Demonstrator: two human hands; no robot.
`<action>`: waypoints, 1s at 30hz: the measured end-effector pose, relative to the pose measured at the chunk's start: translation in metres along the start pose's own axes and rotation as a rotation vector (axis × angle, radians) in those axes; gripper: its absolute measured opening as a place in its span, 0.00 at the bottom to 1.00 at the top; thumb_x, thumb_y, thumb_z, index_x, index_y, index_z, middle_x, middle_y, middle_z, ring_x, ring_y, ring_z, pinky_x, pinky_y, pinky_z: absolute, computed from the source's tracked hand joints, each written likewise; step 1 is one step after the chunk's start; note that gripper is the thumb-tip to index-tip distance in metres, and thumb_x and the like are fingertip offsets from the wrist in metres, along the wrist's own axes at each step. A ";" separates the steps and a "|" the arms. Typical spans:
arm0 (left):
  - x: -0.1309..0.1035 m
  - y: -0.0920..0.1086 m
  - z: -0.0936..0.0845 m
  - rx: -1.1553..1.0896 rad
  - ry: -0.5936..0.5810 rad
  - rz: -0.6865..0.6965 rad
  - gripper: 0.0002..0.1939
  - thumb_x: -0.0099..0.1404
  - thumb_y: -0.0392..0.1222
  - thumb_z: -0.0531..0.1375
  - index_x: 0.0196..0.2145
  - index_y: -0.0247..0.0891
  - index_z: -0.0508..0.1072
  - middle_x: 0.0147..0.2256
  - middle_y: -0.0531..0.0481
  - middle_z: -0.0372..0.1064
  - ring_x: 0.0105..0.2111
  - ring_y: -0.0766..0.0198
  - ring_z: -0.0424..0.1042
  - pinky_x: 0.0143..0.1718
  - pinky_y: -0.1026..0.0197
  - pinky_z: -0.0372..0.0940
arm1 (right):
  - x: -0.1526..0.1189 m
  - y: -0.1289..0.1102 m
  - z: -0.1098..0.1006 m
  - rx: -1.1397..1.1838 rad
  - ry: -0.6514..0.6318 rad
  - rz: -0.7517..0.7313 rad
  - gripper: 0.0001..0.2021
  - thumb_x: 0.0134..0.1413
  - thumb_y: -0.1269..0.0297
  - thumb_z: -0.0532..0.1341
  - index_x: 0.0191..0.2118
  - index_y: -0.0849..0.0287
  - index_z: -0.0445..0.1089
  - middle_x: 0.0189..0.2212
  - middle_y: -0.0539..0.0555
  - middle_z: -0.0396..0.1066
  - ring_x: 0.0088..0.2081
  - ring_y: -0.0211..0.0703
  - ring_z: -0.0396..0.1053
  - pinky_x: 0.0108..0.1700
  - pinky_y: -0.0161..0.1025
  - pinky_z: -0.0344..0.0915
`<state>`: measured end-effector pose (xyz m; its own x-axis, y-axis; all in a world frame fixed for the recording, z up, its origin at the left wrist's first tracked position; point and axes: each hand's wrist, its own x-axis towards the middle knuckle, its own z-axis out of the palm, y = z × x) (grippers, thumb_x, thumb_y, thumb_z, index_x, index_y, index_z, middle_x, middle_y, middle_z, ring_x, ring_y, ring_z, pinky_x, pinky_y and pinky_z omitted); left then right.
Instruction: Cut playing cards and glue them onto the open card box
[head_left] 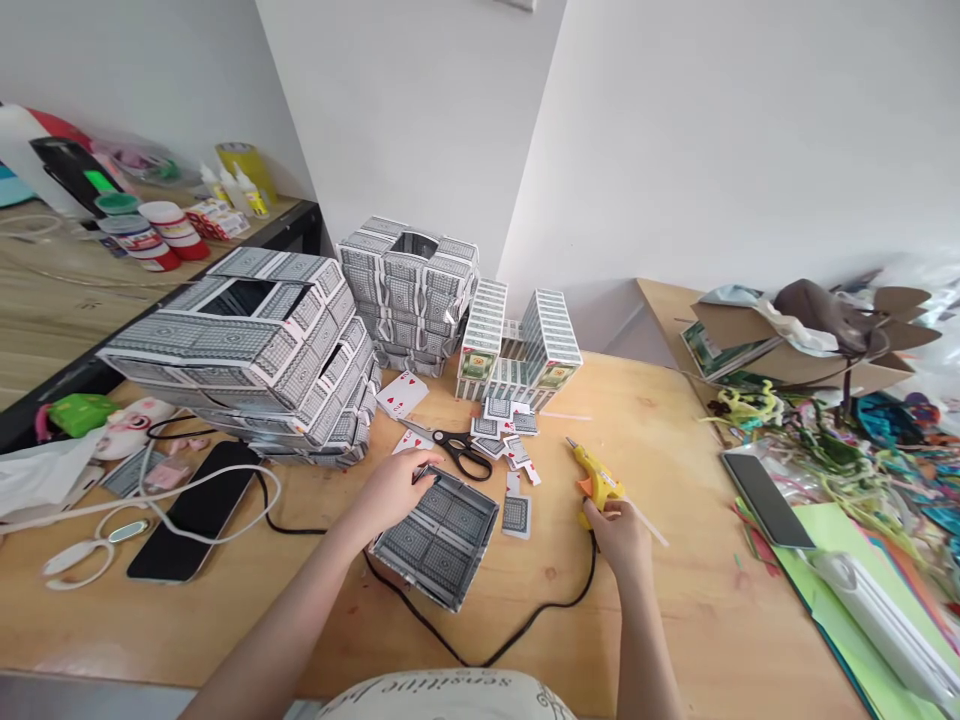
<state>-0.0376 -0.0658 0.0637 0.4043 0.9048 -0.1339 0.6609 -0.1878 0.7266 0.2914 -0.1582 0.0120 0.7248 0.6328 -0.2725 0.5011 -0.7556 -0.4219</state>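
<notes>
A shallow square tray made of grey patterned playing cards (442, 540) sits tilted near the front of the table. My left hand (394, 490) pinches its upper left corner, fingers closed on the edge. On the right, my right hand (616, 530) has its fingers closed round the handle of a yellow glue gun (598, 478), whose nozzle points up and left; a clear glue stick (646, 522) sticks out behind. Black scissors (466, 458) rest just beyond the tray. Small cut cards (516, 514) lie between the tray and the glue gun.
Large card-built boxes (300, 360) stand at the back left, with a green-striped card structure (551, 340) beside them. A phone (195, 510) and white cables lie left. Another phone (765, 500), green paper (840, 540) and colourful craft scraps lie right. A black cord loops along the front.
</notes>
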 end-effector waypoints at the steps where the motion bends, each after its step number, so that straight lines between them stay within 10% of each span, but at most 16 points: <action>1: -0.001 -0.001 0.000 0.006 0.007 -0.014 0.15 0.56 0.38 0.53 0.42 0.40 0.71 0.44 0.48 0.70 0.45 0.59 0.67 0.48 0.58 0.59 | 0.002 -0.002 -0.002 -0.044 -0.003 -0.007 0.17 0.37 0.48 0.57 0.26 0.58 0.65 0.23 0.56 0.72 0.27 0.49 0.70 0.27 0.38 0.61; 11: -0.005 -0.014 -0.012 -0.219 0.008 -0.107 0.19 0.63 0.45 0.44 0.47 0.39 0.65 0.43 0.48 0.70 0.44 0.62 0.68 0.46 0.60 0.61 | 0.021 0.004 -0.020 -0.178 0.100 -0.007 0.16 0.43 0.50 0.51 0.27 0.57 0.66 0.24 0.61 0.71 0.30 0.54 0.70 0.26 0.41 0.60; 19: 0.020 -0.040 -0.002 0.076 0.041 -0.133 0.17 0.54 0.40 0.56 0.43 0.38 0.69 0.40 0.45 0.67 0.35 0.60 0.70 0.39 0.60 0.62 | -0.002 -0.004 -0.010 -0.164 0.216 0.064 0.20 0.49 0.46 0.48 0.38 0.58 0.59 0.28 0.61 0.71 0.31 0.53 0.69 0.26 0.39 0.58; 25: 0.023 -0.038 0.002 0.300 0.081 -0.226 0.32 0.52 0.45 0.60 0.54 0.44 0.58 0.47 0.43 0.53 0.40 0.57 0.67 0.40 0.60 0.61 | -0.034 -0.047 0.018 -0.092 -0.037 -0.472 0.14 0.52 0.52 0.49 0.35 0.54 0.64 0.17 0.48 0.64 0.20 0.40 0.64 0.23 0.34 0.55; 30: 0.014 -0.034 0.003 0.297 0.075 -0.161 0.25 0.57 0.45 0.55 0.53 0.45 0.60 0.47 0.44 0.53 0.40 0.57 0.67 0.39 0.59 0.61 | -0.047 -0.091 0.047 0.025 -0.093 -0.892 0.12 0.53 0.57 0.51 0.40 0.54 0.66 0.36 0.54 0.67 0.32 0.40 0.66 0.32 0.34 0.62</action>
<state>-0.0524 -0.0477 0.0351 0.2393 0.9554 -0.1732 0.8724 -0.1332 0.4704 0.1894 -0.1117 0.0221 0.0290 0.9948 0.0973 0.8483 0.0270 -0.5289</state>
